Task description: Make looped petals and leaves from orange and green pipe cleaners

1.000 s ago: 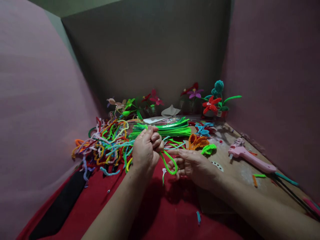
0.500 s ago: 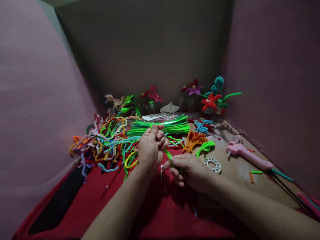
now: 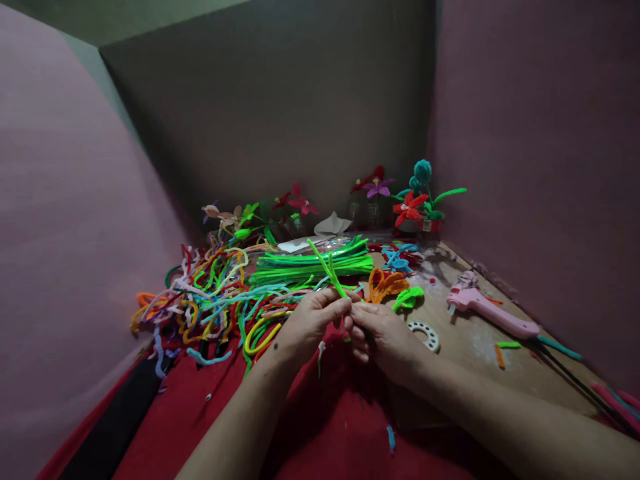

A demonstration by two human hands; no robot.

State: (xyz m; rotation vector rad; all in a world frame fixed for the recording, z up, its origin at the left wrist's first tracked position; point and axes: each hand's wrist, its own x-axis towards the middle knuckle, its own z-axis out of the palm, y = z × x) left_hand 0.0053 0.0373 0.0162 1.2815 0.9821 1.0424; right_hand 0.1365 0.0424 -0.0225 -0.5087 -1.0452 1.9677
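Bright green pipe cleaners rise in a narrow V from between my two hands, their free ends pointing up and to the left. My left hand pinches them with thumb and fingers closed. Pressed against it, my right hand grips the lower part, its fingers curled; a bit of green shows under them. Just behind the hands lies a bundle of green pipe cleaners in clear plastic. Orange loops of pipe cleaner and a green looped piece lie right of my hands.
Tangled coloured pipe cleaners cover the left side. At right, a pink glue gun and a white ring with holes lie on a brown board. Pipe-cleaner flowers stand at the back. A black strip lies at left.
My left hand has come down to meet my right hand. The green pipe cleaners now point upward with their ends spread. The view has shifted slightly.
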